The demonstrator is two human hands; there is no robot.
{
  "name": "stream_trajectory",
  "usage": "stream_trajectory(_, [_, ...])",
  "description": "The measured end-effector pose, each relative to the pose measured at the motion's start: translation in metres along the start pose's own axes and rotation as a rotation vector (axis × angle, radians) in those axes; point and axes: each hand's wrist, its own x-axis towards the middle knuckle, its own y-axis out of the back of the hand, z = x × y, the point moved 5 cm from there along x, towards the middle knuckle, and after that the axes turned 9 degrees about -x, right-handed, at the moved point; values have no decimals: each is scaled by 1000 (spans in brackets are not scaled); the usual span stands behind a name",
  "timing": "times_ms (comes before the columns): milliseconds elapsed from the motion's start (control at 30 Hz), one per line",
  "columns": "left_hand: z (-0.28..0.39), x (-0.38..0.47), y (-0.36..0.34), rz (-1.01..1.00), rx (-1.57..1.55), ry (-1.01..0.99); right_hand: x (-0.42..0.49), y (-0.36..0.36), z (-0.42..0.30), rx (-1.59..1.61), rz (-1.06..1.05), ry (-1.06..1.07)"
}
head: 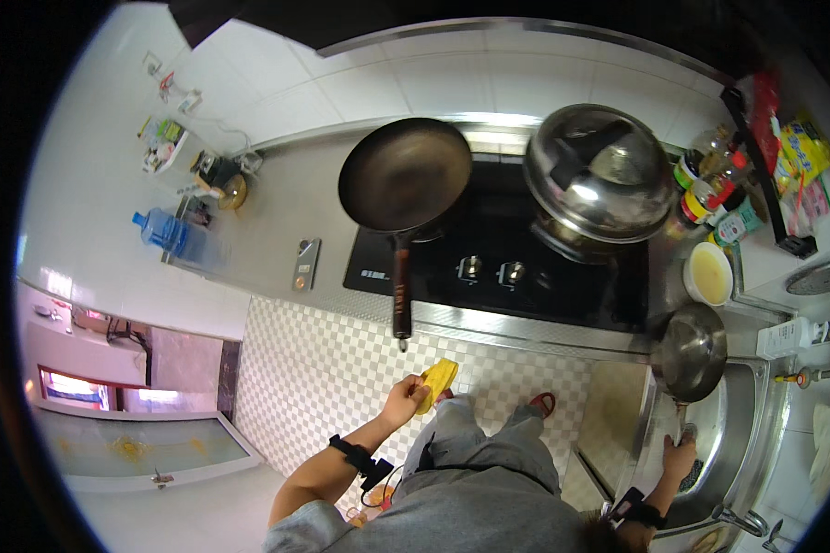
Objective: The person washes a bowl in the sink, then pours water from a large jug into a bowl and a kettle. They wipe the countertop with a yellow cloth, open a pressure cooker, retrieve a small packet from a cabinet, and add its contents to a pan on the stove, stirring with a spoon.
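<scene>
My left hand (pixel 408 399) pinches a folded yellow cloth (pixel 438 384) above the checkered floor, in front of the counter's edge. On the right, my right hand (pixel 679 456) grips the handle of a metal pan (pixel 692 352), which is over the near corner of the stainless steel sink (pixel 723 442). A dark wok (pixel 407 173) sits on the left burner of the black gas stove (pixel 491 276), its wooden handle pointing towards me. On the right burner stands a steel pot with a domed lid (pixel 598 173).
A white bowl of yellowish liquid (pixel 709 274) stands behind the pan, near several seasoning bottles (pixel 705 197). A smartphone (pixel 306 264) lies on the steel counter (pixel 283 200). Further left is a blue water jug (pixel 162 231). A faucet (pixel 740 518) reaches over the sink.
</scene>
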Motion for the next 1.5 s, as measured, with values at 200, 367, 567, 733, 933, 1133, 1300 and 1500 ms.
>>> stream_trajectory(200, [-30,20,95,0,28,-25,-3,-15,-1,-96,-73,-99])
stream_trajectory(367, [-35,25,165,-63,-128,35,-15,11,-18,-301,-89,-287])
stream_trajectory(567, [-36,44,206,78,-229,104,-21,28,-19,-237,-75,-251])
stream_trajectory(733, [-55,35,265,365,-310,226,-18,24,-42,-309,125,-76])
stream_trajectory(933, [-45,40,422,924,-489,44,-83,-89,-138,95,-90,177])
stream_trajectory(1133, [-21,99,619,1337,-269,-195,-188,-260,-170,719,-1055,-236])
stream_trajectory(1300, [-1,161,818,1461,-206,-306,-273,-211,-263,422,-904,-261])
stream_trajectory(1500, [35,214,1010,1471,138,-317,-373,-125,-457,362,-856,-214])
